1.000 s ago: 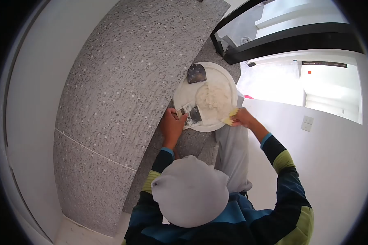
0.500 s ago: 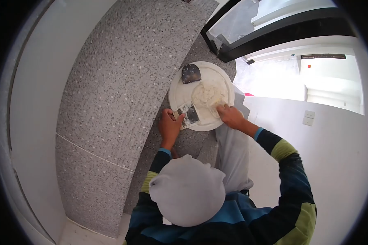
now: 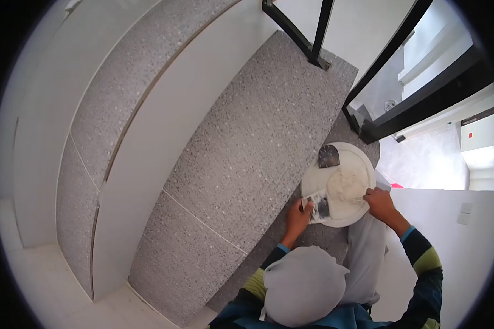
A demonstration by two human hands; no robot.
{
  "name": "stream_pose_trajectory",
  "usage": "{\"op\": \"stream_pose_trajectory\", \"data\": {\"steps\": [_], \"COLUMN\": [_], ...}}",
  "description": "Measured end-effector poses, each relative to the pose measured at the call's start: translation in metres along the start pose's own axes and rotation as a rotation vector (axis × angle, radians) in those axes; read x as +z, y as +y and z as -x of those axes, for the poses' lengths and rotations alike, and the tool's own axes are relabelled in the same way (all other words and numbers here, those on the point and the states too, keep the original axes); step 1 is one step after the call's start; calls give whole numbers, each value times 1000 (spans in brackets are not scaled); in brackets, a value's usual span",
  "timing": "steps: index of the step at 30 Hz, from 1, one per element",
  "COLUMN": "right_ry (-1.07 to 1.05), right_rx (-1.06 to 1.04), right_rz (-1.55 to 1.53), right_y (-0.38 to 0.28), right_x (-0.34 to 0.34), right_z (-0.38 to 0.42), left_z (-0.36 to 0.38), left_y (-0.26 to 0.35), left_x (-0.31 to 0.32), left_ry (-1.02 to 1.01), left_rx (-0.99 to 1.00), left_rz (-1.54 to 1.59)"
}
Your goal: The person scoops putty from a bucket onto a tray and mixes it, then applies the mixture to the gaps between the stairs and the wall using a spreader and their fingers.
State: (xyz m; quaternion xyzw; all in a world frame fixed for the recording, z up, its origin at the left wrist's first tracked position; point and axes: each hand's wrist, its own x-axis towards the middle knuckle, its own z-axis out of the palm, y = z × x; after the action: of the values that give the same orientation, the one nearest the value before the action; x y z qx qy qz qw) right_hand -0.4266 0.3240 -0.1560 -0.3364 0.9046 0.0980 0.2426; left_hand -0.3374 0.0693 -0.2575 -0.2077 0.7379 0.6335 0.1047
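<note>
A round white lid-like tray (image 3: 314,176) holds a mound of pale, pasty putty (image 3: 346,185). A dark flat blade-shaped piece (image 3: 329,157) lies on the tray near its upper left rim. My left hand (image 3: 296,221) is closed around a putty knife (image 3: 316,205), whose pale-smeared, partly dark blade lies over the tray's lower left. At the tray's right edge, beside the putty, my right hand (image 3: 382,205) is closed with fingers pinched together. Whatever it holds is too small and pale to make out.
Speckled grey stone steps (image 3: 241,131) with a white riser (image 3: 164,120) rise to the left. Black metal frame bars (image 3: 362,129) stand beyond the tray. A white wall (image 3: 422,219) with switch plates (image 3: 465,214) is at right. A grey cap (image 3: 307,285) covers the lower middle.
The view has swung left, so the tray and both hands appear lower and farther right. The left hand keeps the putty knife. My right hand is now nearer the tray's right rim.
</note>
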Motion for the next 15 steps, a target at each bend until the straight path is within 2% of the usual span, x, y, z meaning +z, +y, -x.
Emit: {"op": "stream_pose_trajectory", "data": {"steps": [1,2,3,5,6,8,9,11,12,14,15], "right_ry": [155,301,299,482,477,492,493,637,642,767,770], "right_rx": [94,185,186,347,356,449,456,446,439,415,408], "right_rz": [-170,-343,-346,-598,-604,-897,-900,-1172,-1175,-1226,-1234], "right_y": [2,5,4,0,-2,-10,-13,-20,-26,-40,-41], "right_x": [3,7,6,9,7,2,2,2,-4,-23,-26], "right_z": [5,9,10,17,21,25,27,28,28,32,32], "left_z": [1,1,2,-2,-6,-14,-17,-24,-25,-23,-22], "left_y": [3,6,11,21,23,28,32,39,45,59,62], "left_x": [0,-1,-1,3,6,14,18,25,27,30,31], "left_ry": [10,-36,-38,-84,-92,-122,-127,-167,-162,-260,-254], "left_rx": [23,-19,-22,-61,-68,-77,-79,-150,-143,-418,-413], "left_rz": [132,136,134,323,318,411,407,563,559,820,813]}}
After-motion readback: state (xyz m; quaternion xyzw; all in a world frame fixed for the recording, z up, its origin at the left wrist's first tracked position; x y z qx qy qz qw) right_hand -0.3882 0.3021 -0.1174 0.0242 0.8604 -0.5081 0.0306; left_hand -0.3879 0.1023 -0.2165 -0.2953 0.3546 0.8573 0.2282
